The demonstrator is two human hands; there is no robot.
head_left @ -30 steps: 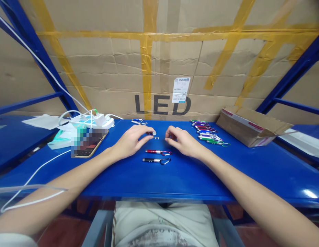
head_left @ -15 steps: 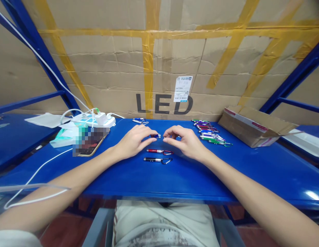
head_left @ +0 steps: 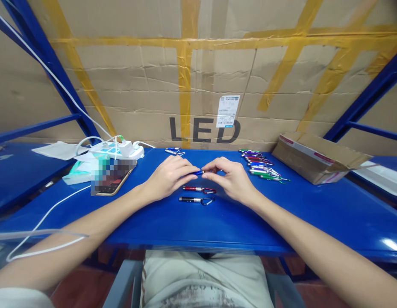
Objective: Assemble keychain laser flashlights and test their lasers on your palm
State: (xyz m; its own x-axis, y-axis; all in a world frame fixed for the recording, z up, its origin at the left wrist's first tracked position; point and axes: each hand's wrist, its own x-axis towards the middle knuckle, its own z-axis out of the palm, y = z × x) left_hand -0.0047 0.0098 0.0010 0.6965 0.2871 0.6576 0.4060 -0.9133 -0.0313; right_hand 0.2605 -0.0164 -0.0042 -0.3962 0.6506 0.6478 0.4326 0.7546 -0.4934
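Note:
My left hand [head_left: 174, 176] is closed in a pinch around a small blue flashlight [head_left: 195, 173], most of which the fingers hide. At the flashlight's right end, my right hand [head_left: 228, 175] pinches a tiny pale piece [head_left: 202, 172], too small to make out. That piece meets the blue body. Just below the hands, a red keychain flashlight [head_left: 193, 189] and a black keychain flashlight [head_left: 190, 199] lie side by side, each with a carabiner clip on its right.
Several coloured keychain flashlights [head_left: 258, 165] lie in a row at the right. Beyond them stands an open cardboard box [head_left: 309, 160]. A blue-silver flashlight [head_left: 173, 149] is at the back. On the left are a phone [head_left: 111, 186], a power strip [head_left: 102, 149] and a white cable [head_left: 46, 212].
The gap between my hands has closed. The small piece in my right fingers now meets the blue flashlight's end, and the flashlight lies more level.

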